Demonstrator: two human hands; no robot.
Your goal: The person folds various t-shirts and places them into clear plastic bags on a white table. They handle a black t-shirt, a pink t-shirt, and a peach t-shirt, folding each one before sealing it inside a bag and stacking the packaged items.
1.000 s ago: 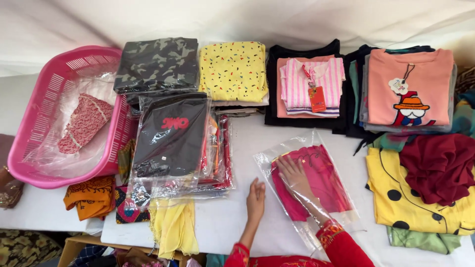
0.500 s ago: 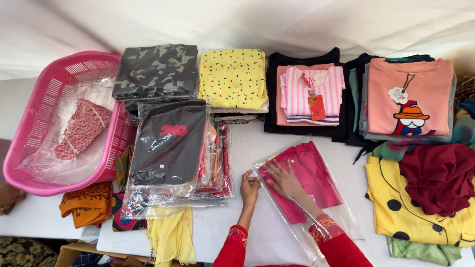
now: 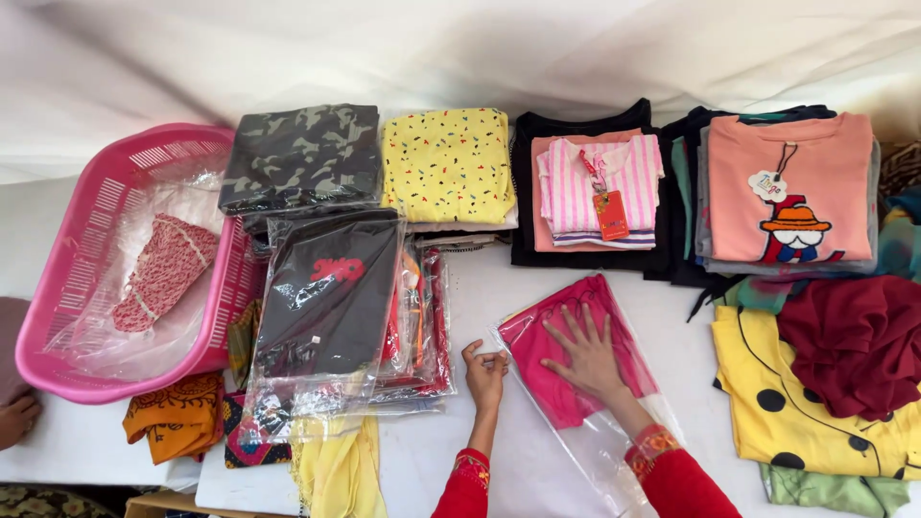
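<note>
**Pressing a pink garment flat in its clear bag**

Pressing down with the right hand [image 3: 587,357], fingers spread and palm flat on the bag [image 3: 614,436], over the pink garment [image 3: 576,360] inside. Pinching the bag's left edge with the left hand [image 3: 485,372], fingers curled shut on the plastic near the corner. Lying on the white table [image 3: 499,288], front and centre, tilted with the closed end up and left and the loose open end trailing toward the right sleeve [image 3: 672,475].

Stacked just left of the left hand: several bagged garments, topmost a black one [image 3: 331,297] with a red print. Poking out beneath that stack, a yellow cloth [image 3: 336,470], an orange cloth [image 3: 177,422] and a patterned piece [image 3: 251,436]. Sitting at the far left, a pink basket [image 3: 91,230] holding a bagged reddish knit [image 3: 163,273].

Ranged along the back, left to right: a camouflage pile [image 3: 302,158], a yellow speckled pile [image 3: 449,165], a pink striped shirt [image 3: 600,182] with a hanging tag on black garments, and a peach shirt [image 3: 791,187] with a cartoon figure. Heaped at the right, near the bag but apart from it: a maroon garment [image 3: 854,336] over a yellow one with black dots [image 3: 796,403].

Resting at the far left edge, another person's hand [image 3: 14,417].
</note>
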